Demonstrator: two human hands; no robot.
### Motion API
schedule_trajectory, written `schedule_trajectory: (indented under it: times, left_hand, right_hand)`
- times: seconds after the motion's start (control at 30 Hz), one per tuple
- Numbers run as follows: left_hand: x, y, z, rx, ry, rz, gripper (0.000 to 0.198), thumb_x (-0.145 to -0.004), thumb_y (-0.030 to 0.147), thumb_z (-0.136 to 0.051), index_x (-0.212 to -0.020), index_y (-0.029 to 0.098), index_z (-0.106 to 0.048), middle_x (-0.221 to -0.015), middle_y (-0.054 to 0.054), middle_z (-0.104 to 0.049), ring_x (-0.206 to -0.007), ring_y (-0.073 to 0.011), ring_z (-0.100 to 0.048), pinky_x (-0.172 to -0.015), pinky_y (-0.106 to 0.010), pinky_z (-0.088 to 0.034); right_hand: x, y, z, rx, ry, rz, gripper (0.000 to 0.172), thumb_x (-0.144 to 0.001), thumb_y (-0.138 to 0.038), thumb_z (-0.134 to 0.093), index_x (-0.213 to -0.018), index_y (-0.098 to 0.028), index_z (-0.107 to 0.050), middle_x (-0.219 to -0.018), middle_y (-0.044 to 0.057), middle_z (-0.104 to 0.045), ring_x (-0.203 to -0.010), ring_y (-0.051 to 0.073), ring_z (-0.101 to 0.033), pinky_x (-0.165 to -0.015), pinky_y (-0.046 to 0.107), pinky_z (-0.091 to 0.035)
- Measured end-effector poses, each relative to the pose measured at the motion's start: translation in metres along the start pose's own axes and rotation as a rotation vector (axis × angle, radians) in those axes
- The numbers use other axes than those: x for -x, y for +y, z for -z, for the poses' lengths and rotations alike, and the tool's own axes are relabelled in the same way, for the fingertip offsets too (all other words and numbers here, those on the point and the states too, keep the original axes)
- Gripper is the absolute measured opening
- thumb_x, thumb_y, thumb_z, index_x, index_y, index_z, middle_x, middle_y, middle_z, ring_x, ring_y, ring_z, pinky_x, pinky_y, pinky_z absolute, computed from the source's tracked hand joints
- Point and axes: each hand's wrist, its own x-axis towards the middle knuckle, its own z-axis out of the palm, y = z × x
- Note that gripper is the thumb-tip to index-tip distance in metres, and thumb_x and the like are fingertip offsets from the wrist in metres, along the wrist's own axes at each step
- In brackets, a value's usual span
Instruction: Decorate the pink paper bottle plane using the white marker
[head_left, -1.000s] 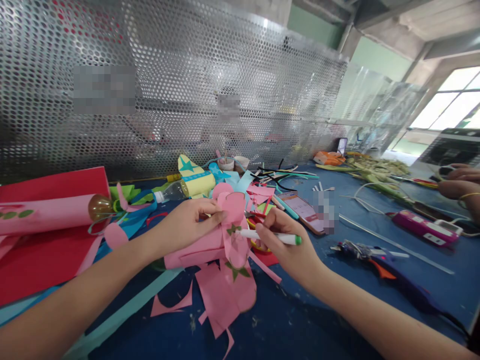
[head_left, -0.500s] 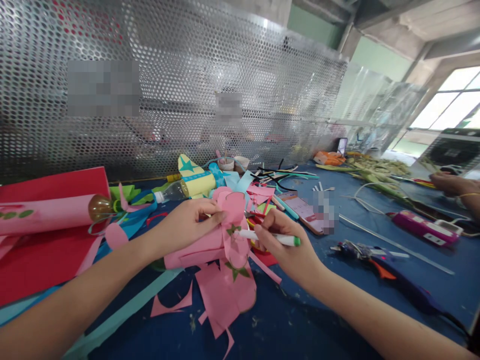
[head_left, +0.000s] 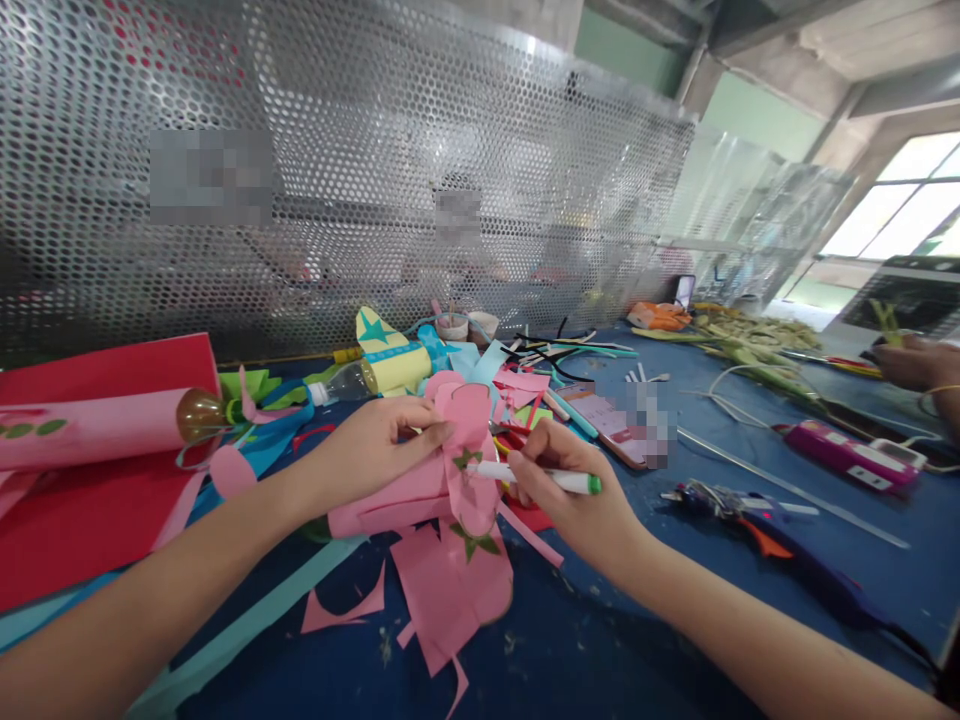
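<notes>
In the middle of the table, my left hand [head_left: 397,435] pinches the upper left edge of a pink paper cutout [head_left: 471,420] with rounded lobes. A green star shape [head_left: 466,458] is drawn on it. My right hand [head_left: 570,485] grips a white marker [head_left: 536,474] with a green end; its tip touches the cutout by the star. Under the cutout lies a pink paper-wrapped cylinder [head_left: 382,500]. Below, another pink paper piece [head_left: 454,590] bears a green star shape. Scissors [head_left: 514,440] with red and yellow handles are partly hidden behind my right hand.
To the right lie a phone [head_left: 611,420], a blue glue gun [head_left: 795,560] and a magenta device [head_left: 851,455]. Pink-wrapped [head_left: 97,430] and yellow-wrapped bottles [head_left: 397,368] lie left and behind. A perforated metal screen [head_left: 360,200] stands at the back. Another person's hand [head_left: 915,365] is far right.
My hands hold nearly the same pose, with the marker tip shifted slightly on the cutout. The other person's hand at far right has moved rightward, and pale green strips now show above it.
</notes>
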Motion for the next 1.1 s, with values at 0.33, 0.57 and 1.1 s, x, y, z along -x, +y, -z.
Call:
schedule_trajectory:
  times: [0.33,0.57,1.1]
  left_hand:
    - [-0.0003,0.0008,0.0008,-0.01,0.008,-0.019,0.036,-0.091,0.038,-0.044,-0.063,0.018,-0.057,-0.065,0.0,-0.058,-0.066,-0.016,-0.052,-0.064,-0.027,-0.04]
    - [-0.0002,0.0013,0.0007,-0.007,0.007,-0.035,0.035,-0.091,0.037,-0.045,-0.063,0.018,-0.056,-0.064,0.0,-0.058,-0.066,-0.0156,-0.052,-0.065,-0.027,-0.04]
    - [0.0001,0.0019,0.0012,-0.017,0.018,-0.052,0.035,-0.092,0.035,-0.046,-0.062,0.018,-0.056,-0.065,0.001,-0.059,-0.065,-0.0146,-0.052,-0.064,-0.026,-0.04]
  right_hand:
    - [-0.0008,0.0021,0.0008,0.058,0.045,-0.011,0.027,-0.085,-0.036,-0.054,-0.068,-0.024,-0.037,-0.056,-0.004,-0.046,-0.05,0.013,-0.044,-0.048,0.026,-0.035]
    - [0.0001,0.0009,0.0018,0.095,0.065,0.005,0.026,-0.084,-0.034,-0.053,-0.067,-0.025,-0.037,-0.053,-0.005,-0.044,-0.048,0.012,-0.042,-0.047,0.026,-0.033]
    - [-0.0009,-0.0043,-0.0001,0.016,0.009,-0.009,0.027,-0.082,-0.032,-0.056,-0.065,-0.024,-0.037,-0.053,-0.006,-0.042,-0.047,0.01,-0.04,-0.046,0.024,-0.032]
